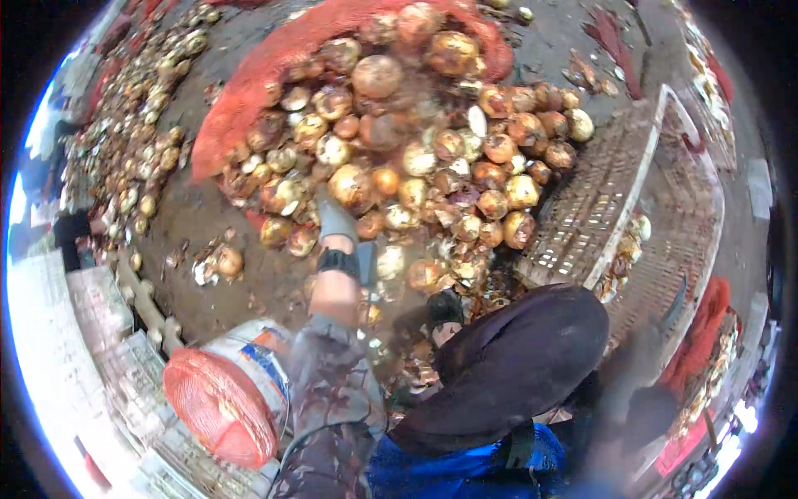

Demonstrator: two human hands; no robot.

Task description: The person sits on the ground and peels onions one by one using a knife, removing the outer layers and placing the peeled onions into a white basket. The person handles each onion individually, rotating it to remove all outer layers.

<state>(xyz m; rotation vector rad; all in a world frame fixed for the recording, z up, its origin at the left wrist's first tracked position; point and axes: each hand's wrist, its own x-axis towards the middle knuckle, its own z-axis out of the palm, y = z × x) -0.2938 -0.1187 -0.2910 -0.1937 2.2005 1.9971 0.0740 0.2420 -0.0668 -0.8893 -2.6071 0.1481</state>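
My left hand (pixel 337 219), in a grey glove with a dark wristwatch (pixel 338 262) above its cuff, reaches into a heap of onions (pixel 492 204). It is against a yellow onion (pixel 351 189) at the near edge; its fingertips are hidden, so its grip does not show. Many onions have brown, peeling skins, and some show pale flesh. They spill from a red mesh sack (pixel 243 93). At the right my right hand (pixel 648 334) is strongly blurred over a plastic crate. A dark, curved blade, seemingly a knife (pixel 676 298), juts up from it.
The slatted crate (pixel 658 125) lies tilted right of the heap, with onion scraps inside. A bucket (pixel 249 343) topped with red mesh (pixel 215 405) stands at my left. My bent knee (pixel 530 337) is between the hands. More onions (pixel 146 125) lie at far left.
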